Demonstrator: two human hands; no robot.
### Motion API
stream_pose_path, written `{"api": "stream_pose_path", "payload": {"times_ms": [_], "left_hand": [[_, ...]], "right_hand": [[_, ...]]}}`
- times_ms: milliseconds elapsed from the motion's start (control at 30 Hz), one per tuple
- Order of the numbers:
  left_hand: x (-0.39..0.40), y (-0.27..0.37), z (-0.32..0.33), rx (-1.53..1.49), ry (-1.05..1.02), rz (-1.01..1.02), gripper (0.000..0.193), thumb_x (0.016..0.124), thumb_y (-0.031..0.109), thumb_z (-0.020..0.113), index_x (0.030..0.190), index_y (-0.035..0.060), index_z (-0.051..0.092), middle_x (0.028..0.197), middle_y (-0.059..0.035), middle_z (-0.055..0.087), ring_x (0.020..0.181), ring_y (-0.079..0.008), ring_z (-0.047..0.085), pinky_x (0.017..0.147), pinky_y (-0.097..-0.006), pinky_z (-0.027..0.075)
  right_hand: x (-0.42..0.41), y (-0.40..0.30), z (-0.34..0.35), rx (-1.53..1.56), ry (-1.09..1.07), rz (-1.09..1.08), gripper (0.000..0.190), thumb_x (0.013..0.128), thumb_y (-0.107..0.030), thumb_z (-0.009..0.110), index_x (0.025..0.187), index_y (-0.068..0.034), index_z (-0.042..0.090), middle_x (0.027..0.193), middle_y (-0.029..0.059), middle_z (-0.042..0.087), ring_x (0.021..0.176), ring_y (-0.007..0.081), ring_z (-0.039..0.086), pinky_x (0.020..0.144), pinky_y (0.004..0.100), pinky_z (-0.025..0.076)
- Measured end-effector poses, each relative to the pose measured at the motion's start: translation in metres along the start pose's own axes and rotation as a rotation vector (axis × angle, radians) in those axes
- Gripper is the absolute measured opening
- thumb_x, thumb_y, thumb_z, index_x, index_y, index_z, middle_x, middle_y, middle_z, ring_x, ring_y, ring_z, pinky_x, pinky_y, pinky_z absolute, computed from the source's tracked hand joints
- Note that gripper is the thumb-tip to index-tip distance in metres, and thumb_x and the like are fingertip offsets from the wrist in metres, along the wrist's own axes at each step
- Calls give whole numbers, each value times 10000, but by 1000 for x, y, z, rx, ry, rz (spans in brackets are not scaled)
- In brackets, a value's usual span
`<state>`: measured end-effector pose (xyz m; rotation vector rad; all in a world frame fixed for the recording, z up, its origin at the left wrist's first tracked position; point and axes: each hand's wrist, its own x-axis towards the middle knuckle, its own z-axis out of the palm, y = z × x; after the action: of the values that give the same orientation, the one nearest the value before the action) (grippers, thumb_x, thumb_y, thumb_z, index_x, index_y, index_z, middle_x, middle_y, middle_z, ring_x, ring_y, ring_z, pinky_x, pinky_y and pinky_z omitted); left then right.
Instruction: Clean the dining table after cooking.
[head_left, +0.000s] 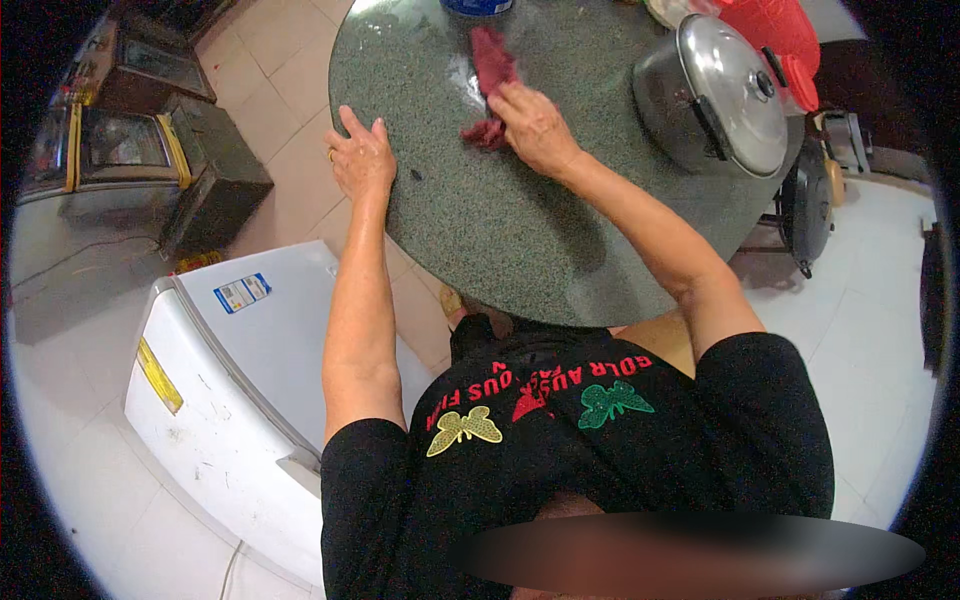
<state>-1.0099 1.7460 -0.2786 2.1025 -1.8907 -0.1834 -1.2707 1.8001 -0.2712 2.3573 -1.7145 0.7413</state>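
Note:
A crumpled dark red cloth (493, 60) lies on the speckled green-grey round tabletop (480, 217), and my right hand (534, 124) grips it. Part of the cloth sticks out below my fingers. At the table's left edge rests my left hand (364, 154), fingers spread and holding nothing; a ring is on one finger. A wet sheen shows on the surface beside the cloth. One small dark speck (416, 174) sits on the tabletop between my hands.
A lidded metal pot (675, 105) stands on the table's right side, near red plastic items (784, 30). A blue container (477, 6) is cut off at the top. A white refrigerator (225, 420) stands at lower left, and a dark pan (808, 202) is beyond the table's right edge.

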Motion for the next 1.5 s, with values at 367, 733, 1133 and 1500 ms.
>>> {"api": "stream_pose_path", "payload": {"times_ms": [367,733,1133,1500], "left_hand": [[-4,-3,-3,49,65,25,614,913,385,605,1405,104,370,1179,-252,483,997,-433,585,824,-506,514],[-2,-16,-1,32,71,-31,628,926,404,585,1430,113,350,1206,-242,470,1050,-427,563,846,-499,509],[-5,-9,-7,-49,11,-5,630,917,378,601,1416,72,367,1183,-245,450,1038,-425,558,860,-499,501],[1,-1,14,-322,94,27,789,918,524,542,1487,77,224,1337,-301,378,1196,-474,450,984,-537,408]], "right_hand": [[56,-2,27,45,-126,-170,605,863,-271,629,1390,-47,434,1427,193,427,1318,365,421,1073,466,367],[2,24,9,135,-153,-7,534,793,-89,562,1324,-141,558,1395,103,519,1305,313,473,1001,441,427],[124,-10,89,53,-25,-289,587,887,-265,612,1397,-34,434,1408,204,461,1297,374,447,1054,454,397],[251,17,149,-408,-221,-436,275,831,-218,547,1054,-63,589,1094,145,571,1086,340,548,902,413,480]]}}
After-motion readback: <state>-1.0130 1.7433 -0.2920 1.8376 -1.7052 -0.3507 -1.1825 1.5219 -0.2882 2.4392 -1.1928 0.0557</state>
